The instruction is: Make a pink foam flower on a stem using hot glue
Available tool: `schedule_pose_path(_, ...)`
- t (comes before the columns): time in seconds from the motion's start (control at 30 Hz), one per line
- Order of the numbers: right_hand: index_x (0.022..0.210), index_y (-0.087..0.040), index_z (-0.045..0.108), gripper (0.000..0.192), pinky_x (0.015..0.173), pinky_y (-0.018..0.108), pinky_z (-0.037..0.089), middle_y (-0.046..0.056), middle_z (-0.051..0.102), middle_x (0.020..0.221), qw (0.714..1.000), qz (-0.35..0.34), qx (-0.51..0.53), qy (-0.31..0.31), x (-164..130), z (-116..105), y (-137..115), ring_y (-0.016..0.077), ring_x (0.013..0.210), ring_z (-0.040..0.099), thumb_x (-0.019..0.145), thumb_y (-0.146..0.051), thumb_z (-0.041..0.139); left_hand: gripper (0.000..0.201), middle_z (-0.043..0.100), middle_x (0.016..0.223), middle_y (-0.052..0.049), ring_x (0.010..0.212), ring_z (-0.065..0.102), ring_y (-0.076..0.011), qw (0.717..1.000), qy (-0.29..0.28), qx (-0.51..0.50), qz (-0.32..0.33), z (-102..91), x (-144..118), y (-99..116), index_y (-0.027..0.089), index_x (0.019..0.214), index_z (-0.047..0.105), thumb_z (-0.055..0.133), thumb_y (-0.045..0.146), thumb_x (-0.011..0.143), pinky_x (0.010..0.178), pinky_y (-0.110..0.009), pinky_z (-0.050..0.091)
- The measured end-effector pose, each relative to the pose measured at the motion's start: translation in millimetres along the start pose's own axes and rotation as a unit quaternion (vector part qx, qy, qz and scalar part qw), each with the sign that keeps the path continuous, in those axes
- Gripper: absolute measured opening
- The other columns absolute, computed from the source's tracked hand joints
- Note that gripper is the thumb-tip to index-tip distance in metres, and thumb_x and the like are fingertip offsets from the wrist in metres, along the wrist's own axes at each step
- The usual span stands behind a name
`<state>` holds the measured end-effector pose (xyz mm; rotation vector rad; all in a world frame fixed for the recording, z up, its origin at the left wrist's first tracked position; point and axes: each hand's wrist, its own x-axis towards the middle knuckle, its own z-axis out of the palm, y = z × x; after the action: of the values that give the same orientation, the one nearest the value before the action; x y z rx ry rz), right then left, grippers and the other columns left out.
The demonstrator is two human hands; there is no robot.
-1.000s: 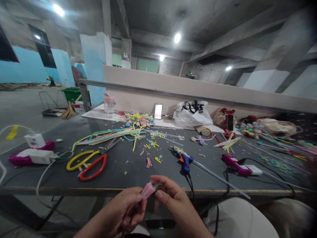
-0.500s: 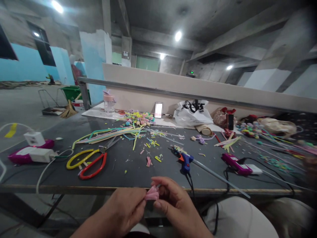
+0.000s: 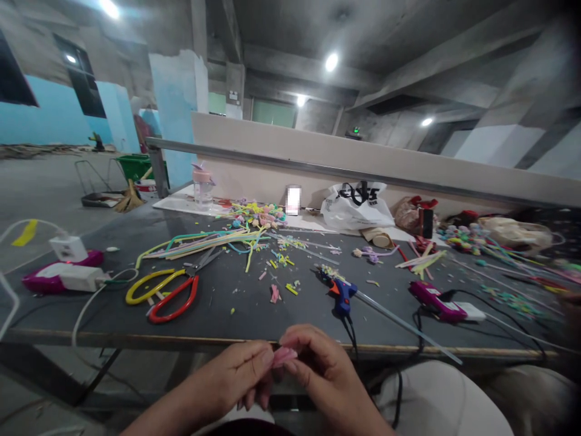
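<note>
My left hand [image 3: 247, 375] is closed, its thumb and fingers pinching the left end of a small pink fuzzy pipe-cleaner piece [image 3: 284, 356]. The right end of that piece lies between the thumb and curled fingers of my right hand [image 3: 324, 369]. Both hands are just in front of the table's near edge. Beyond them on the tabletop lie more pink pieces [image 3: 275, 293] and short yellow scraps [image 3: 292, 289]. A blue glue gun [image 3: 341, 293] with a long clear glue stick rests to the right. Large scissors [image 3: 175, 293] with one yellow and one red handle lie to the left, blades partly apart.
Long pipe cleaners [image 3: 195, 244] and a colourful pile [image 3: 258, 213] lie toward the back. Purple power strips [image 3: 438, 301] with cables sit on both sides. A pink-lidded bottle [image 3: 203, 188] and a white bag [image 3: 356, 206] stand by the back panel. Another person's hand shows at far right.
My left thumb has shifted up onto the pink piece, and the fingers below it have loosened downward. The pink piece has turned and now points more to the right. The view has shifted slightly.
</note>
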<state>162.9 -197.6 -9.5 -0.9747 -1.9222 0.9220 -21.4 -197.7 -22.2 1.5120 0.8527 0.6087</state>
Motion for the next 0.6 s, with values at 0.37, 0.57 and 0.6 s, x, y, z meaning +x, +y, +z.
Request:
schedule_pose_path(0.37, 0.091, -0.022, 0.066, 0.015, 0.076, 0.028, 0.046, 0.005, 0.065, 0.089, 0.998, 0.014, 0.051, -0.038, 0.5, -6.5, -1.4, 0.0173, 0.084, 0.060, 0.083, -0.029, 0.056, 0.041, 0.046, 0.050, 0.006, 0.044, 0.033, -0.0065, 1.000, 0.004, -0.013, -0.024, 5.9, 0.5, -6.5, 0.016, 0.074, 0.049, 0.038, 0.054, 0.083, 0.044, -0.019, 0.026)
schedule_pose_path(0.57, 0.079, -0.019, 0.067, 0.012, 0.068, 0.026, 0.047, 0.004, 0.063, 0.080, 0.989, 0.046, 0.142, -0.021, 3.7, 1.2, 2.5, 0.0144, 0.072, 0.060, 0.077, -0.030, 0.063, 0.040, 0.046, 0.057, 0.004, 0.054, 0.041, -0.0086, 0.999, 0.023, 0.037, 0.016, 6.8, -0.4, -4.8, 0.016, 0.068, 0.048, 0.035, 0.049, 0.086, 0.052, -0.020, 0.032)
schedule_pose_path(0.6, 0.077, -0.018, 0.067, 0.013, 0.067, 0.026, 0.047, 0.004, 0.063, 0.078, 0.988, 0.050, 0.145, -0.012, 3.6, 2.8, 3.8, 0.0140, 0.071, 0.060, 0.076, -0.030, 0.063, 0.040, 0.046, 0.057, 0.004, 0.055, 0.042, -0.0089, 0.998, 0.029, 0.052, 0.021, 7.4, -1.0, -3.1, 0.016, 0.067, 0.047, 0.034, 0.048, 0.087, 0.053, -0.020, 0.032)
